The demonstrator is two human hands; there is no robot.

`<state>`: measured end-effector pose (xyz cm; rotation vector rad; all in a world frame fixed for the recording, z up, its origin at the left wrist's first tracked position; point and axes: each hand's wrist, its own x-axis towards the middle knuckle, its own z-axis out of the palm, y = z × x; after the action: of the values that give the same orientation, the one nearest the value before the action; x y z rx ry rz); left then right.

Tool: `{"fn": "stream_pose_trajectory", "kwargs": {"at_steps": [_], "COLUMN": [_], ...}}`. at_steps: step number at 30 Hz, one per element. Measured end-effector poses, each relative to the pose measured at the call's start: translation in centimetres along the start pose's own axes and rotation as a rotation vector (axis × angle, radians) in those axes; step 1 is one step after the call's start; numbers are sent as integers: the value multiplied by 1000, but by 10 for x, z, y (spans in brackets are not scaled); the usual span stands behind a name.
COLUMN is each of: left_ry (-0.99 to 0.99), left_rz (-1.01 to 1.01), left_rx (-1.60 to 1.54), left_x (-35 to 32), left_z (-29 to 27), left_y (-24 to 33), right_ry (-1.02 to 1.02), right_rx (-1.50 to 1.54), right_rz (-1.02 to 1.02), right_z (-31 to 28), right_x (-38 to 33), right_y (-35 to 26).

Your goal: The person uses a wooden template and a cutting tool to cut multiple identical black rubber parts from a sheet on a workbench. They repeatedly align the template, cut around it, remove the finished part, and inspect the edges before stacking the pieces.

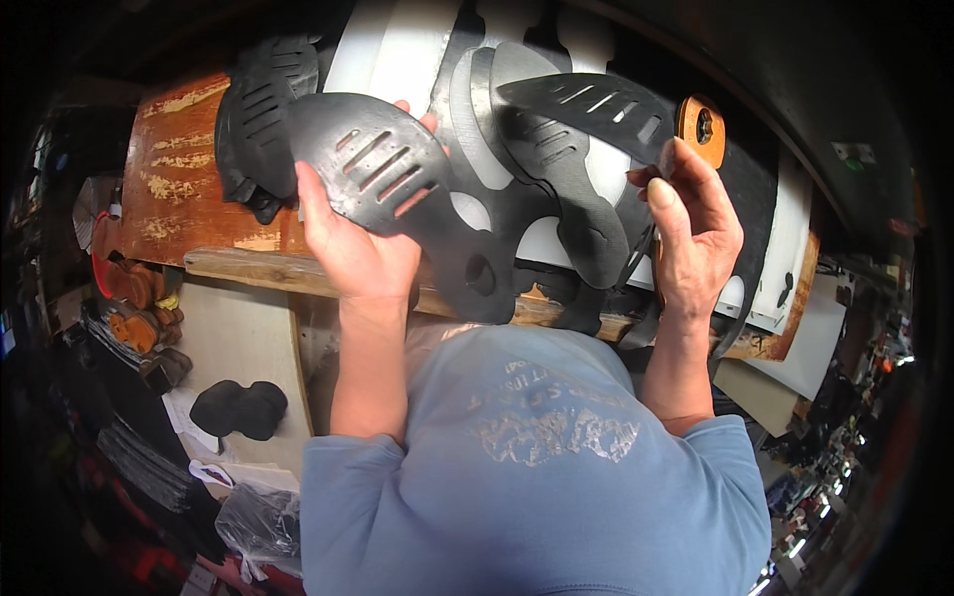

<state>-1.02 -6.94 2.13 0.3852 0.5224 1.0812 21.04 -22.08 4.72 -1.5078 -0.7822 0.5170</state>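
Note:
My left hand (pixel 358 248) holds a black shoe sole (pixel 383 164) above the bench edge, thumb on one side and fingertips showing past the other. Slots run across its wide front part. Its narrower heel end, with an oval mark or hole, points toward my shirt. My right hand (pixel 696 228) is raised, thumb and fingertips pinched together on something dark and small that I cannot make out. Right by those fingertips is the end of another black slotted sole (pixel 586 104). Beneath it lie a textured black sole (pixel 576 189) and grey sole-shaped pieces (pixel 475 114).
The wooden bench (pixel 174 149) has worn orange paint and a rounded front edge (pixel 238 270). Stacked black slotted soles (pixel 263 119) sit at its left. An orange block (pixel 702 134) with a dark centre stands at the right. Lower left, a black sole-shaped piece (pixel 238 409) rests on a pale board.

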Motion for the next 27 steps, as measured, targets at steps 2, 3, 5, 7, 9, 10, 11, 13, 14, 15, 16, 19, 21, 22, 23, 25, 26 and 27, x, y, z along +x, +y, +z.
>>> {"fn": "stream_pose_trajectory", "kwargs": {"at_steps": [2,3,5,7,9,10,11,13,14,15,16,19,21,22,23,25,26,27], "left_ry": [40,50,54,78,88,91,82,68,55,57,58,55,47,38,29,19,5,12], "left_rz": [19,24,39,41,38,34,32,27,25,26,25,19,11,4,-2,0,-4,1], "left_rx": [36,54,80,94,97,94,84,49,20,36,44,53,37,21,4,1,-14,-3], "left_x": [4,6,9,10,11,11,11,12,12,12,13,13,13,13,13,13,14,14], "left_z": [-2,-4,-8,-13,-18,-20,-22,-26,-28,-29,-31,-35,-37,-39,-40,-41,-41,-41], "left_y": [1,2,2,1,-1,-2,-3,-3,-3,-4,-4,-4,-3,-3,-3,-3,-4,-4], "right_ry": [29,53,62,46,35,15,24,9,-6,-55,-116,-268,-312,-323,-327,-378,-404,-440], "right_rx": [-39,-62,8,70,136,104,85,26,-4,-73,-115,-30,70,119,175,95,61,45], "right_rz": [0,7,44,77,96,89,71,79,70,182,270,433,507,524,536,478,451,437], "right_z": [-4,-5,-7,-8,-7,-7,-5,-1,2,2,1,-4,-9,-11,-12,-13,-13,-15], "right_x": [1,2,2,2,1,2,1,1,1,3,6,8,9,9,10,11,12,13], "right_y": [6,8,10,10,8,8,9,12,15,17,19,25,26,26,25,23,21,18]}}
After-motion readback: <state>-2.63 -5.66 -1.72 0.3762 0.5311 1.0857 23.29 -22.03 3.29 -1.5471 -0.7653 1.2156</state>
